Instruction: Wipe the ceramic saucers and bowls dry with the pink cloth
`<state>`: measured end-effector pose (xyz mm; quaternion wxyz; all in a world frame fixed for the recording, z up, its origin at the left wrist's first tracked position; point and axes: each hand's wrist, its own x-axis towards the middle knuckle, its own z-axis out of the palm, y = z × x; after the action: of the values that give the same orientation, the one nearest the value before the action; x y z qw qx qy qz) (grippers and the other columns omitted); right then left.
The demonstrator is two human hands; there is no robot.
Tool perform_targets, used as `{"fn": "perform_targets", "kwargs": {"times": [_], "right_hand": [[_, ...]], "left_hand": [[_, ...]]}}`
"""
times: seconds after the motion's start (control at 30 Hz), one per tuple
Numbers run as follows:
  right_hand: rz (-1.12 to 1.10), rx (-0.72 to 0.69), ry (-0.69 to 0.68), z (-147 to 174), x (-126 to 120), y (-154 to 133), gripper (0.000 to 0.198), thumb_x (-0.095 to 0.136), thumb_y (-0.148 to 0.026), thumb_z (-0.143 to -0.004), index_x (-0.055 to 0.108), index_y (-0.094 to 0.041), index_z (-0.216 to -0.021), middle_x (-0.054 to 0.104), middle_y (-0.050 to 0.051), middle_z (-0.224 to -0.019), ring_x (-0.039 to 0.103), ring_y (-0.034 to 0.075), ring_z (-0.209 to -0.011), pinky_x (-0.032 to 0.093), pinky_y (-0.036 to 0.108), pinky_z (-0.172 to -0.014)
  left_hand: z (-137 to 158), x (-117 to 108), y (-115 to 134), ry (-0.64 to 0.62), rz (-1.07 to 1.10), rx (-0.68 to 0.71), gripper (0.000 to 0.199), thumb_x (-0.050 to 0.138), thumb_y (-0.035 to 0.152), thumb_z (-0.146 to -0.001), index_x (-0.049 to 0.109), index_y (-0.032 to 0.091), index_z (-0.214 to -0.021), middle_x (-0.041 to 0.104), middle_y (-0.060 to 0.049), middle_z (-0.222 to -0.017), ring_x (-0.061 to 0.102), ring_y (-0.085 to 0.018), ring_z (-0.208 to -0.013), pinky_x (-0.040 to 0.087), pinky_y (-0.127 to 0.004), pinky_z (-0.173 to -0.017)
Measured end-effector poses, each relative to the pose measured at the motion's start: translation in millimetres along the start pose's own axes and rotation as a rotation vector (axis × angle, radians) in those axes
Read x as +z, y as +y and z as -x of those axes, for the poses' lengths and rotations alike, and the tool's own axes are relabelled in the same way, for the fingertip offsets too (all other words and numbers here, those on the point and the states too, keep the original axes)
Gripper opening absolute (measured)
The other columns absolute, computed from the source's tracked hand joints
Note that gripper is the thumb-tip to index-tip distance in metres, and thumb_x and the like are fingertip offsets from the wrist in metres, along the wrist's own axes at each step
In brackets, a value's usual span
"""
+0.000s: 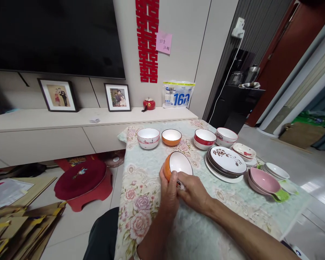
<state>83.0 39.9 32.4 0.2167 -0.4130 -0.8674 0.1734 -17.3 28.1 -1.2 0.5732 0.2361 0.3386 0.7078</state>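
Observation:
A small orange bowl with a white inside and dark rim is tilted above the table, its opening facing up and to the right. My left hand grips it from the left, fingers around the outside and thumb at the near rim. My right hand is closed against the bowl's near side. A small white piece with dark and orange marks shows by its fingers; what it is I cannot make out. Beyond my hands stand another orange bowl, stacked white bowls with red rims, and a red-and-white bowl stack.
A plate stack lies right of my hands, with pink bowls, small dishes and white bowls farther right. A flowered tablecloth covers the table. A red stool stands left; a plastic bag sits on the cabinet.

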Motion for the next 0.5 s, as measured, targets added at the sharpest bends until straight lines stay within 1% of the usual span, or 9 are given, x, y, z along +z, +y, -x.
{"fn": "perform_targets", "kwargs": {"times": [0.07, 0.1, 0.13, 0.2, 0.27, 0.3, 0.4, 0.47, 0.5], "right_hand": [[0.037, -0.139, -0.113, 1, -5, 9, 0.026, 0.052, -0.009, -0.082, 0.057, -0.019, -0.106, 0.066, 0.005, -0.100, 0.059, 0.019, -0.088, 0.042, 0.028, -0.074], [0.086, -0.201, -0.174, 1, -8, 15, 0.029, 0.051, -0.008, -0.083, 0.057, -0.020, -0.109, 0.066, 0.006, -0.103, 0.059, 0.020, -0.092, 0.043, 0.029, -0.078], [0.146, -0.243, -0.218, 2, -12, 21, 0.029, 0.050, -0.008, -0.085, 0.057, -0.020, -0.111, 0.066, 0.007, -0.105, 0.059, 0.021, -0.095, 0.042, 0.032, -0.083], [0.263, -0.269, -0.257, 4, -17, 30, 0.026, 0.046, -0.009, -0.090, 0.059, -0.020, -0.110, 0.067, 0.008, -0.104, 0.059, 0.021, -0.097, 0.039, 0.037, -0.092], [0.319, -0.238, -0.247, 5, -19, 30, 0.025, 0.044, -0.009, -0.092, 0.060, -0.020, -0.109, 0.067, 0.008, -0.102, 0.059, 0.021, -0.095, 0.039, 0.038, -0.092], [0.306, -0.207, -0.231, 5, -18, 27, 0.025, 0.045, -0.008, -0.091, 0.060, -0.020, -0.109, 0.067, 0.007, -0.100, 0.059, 0.021, -0.093, 0.040, 0.036, -0.089], [0.159, -0.065, -0.114, 4, -11, 9, 0.020, 0.050, -0.009, -0.086, 0.060, -0.021, -0.099, 0.067, 0.004, -0.091, 0.059, 0.018, -0.082, 0.041, 0.027, -0.072], [0.060, 0.025, -0.007, 2, -6, -2, 0.015, 0.049, -0.011, -0.086, 0.058, -0.021, -0.092, 0.066, 0.003, -0.087, 0.058, 0.016, -0.077, 0.040, 0.026, -0.068], [0.032, 0.034, 0.020, 1, -5, -5, 0.014, 0.049, -0.011, -0.085, 0.058, -0.020, -0.091, 0.065, 0.003, -0.087, 0.057, 0.016, -0.076, 0.040, 0.026, -0.068]], "left_hand": [[-1, -1, 4, 0.009, -0.002, -0.042, 0.055, 0.059, 0.045, -0.089, 0.042, 0.026, -0.138, 0.057, -0.011, -0.135, 0.058, -0.028, -0.123, 0.048, -0.041, -0.101], [-2, -1, 6, 0.012, -0.006, -0.088, 0.054, 0.058, 0.046, -0.089, 0.042, 0.027, -0.138, 0.058, -0.011, -0.134, 0.059, -0.028, -0.120, 0.050, -0.042, -0.098], [-3, -2, 8, 0.014, -0.010, -0.141, 0.054, 0.059, 0.046, -0.089, 0.042, 0.028, -0.137, 0.058, -0.011, -0.133, 0.061, -0.029, -0.118, 0.052, -0.043, -0.095], [-5, -1, 9, 0.026, -0.012, -0.212, 0.057, 0.063, 0.047, -0.086, 0.043, 0.029, -0.136, 0.059, -0.011, -0.132, 0.063, -0.030, -0.113, 0.054, -0.045, -0.091], [-5, 0, 7, 0.039, 0.011, -0.206, 0.062, 0.067, 0.045, -0.083, 0.042, 0.028, -0.136, 0.058, -0.012, -0.133, 0.063, -0.030, -0.113, 0.054, -0.044, -0.091], [-5, 0, 5, 0.045, 0.027, -0.177, 0.064, 0.069, 0.044, -0.081, 0.041, 0.027, -0.136, 0.057, -0.013, -0.135, 0.062, -0.029, -0.115, 0.054, -0.043, -0.093], [-2, 3, -1, 0.017, 0.050, -0.048, 0.072, 0.071, 0.042, -0.079, 0.036, 0.025, -0.140, 0.053, -0.014, -0.140, 0.057, -0.028, -0.125, 0.049, -0.039, -0.100], [1, 4, -1, -0.025, 0.037, 0.011, 0.072, 0.069, 0.041, -0.081, 0.035, 0.024, -0.142, 0.052, -0.014, -0.142, 0.054, -0.027, -0.128, 0.047, -0.037, -0.104], [2, 5, 0, -0.039, 0.030, 0.023, 0.070, 0.067, 0.041, -0.084, 0.035, 0.025, -0.143, 0.052, -0.013, -0.143, 0.054, -0.027, -0.129, 0.046, -0.037, -0.104]]}}
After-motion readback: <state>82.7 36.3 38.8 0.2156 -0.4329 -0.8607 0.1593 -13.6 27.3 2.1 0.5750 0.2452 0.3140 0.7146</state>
